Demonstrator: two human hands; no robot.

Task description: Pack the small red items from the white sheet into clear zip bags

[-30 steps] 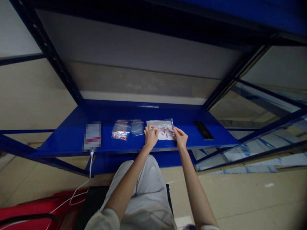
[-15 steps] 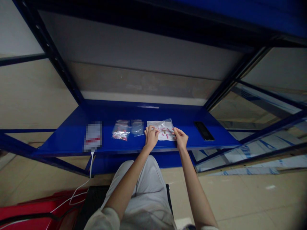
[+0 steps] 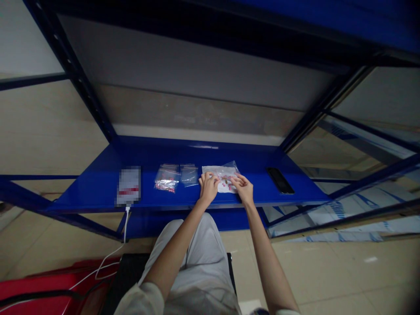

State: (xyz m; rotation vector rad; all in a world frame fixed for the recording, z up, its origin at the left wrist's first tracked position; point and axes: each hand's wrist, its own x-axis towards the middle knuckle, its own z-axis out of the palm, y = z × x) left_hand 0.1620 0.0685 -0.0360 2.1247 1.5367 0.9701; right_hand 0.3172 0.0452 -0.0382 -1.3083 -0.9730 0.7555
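A white paper sheet (image 3: 211,169) lies on the blue shelf, with small pink pieces (image 3: 224,184) on it. Over the sheet is a clear plastic bag (image 3: 232,166), its far corner sticking out past the paper. My left hand (image 3: 209,188) rests at the sheet's left side, thumb and forefinger pinched on the bag's edge. At the right side, my right hand (image 3: 244,189) has its fingertips drawn together over the bag and the pink pieces. Whatever is between those fingertips is too small to make out.
Left of my hands lie clear zip bags (image 3: 188,174) and a stack of bags with pink pieces (image 3: 166,178). A black phone (image 3: 280,180) lies to the right. A blurred-out device (image 3: 129,186) with a white cable (image 3: 125,225) sits at the left. Blue uprights (image 3: 88,87) frame the shelf.
My right hand has moved left from the paper's right edge, in over the bag and the pink pieces. My left hand has stayed almost where it was.
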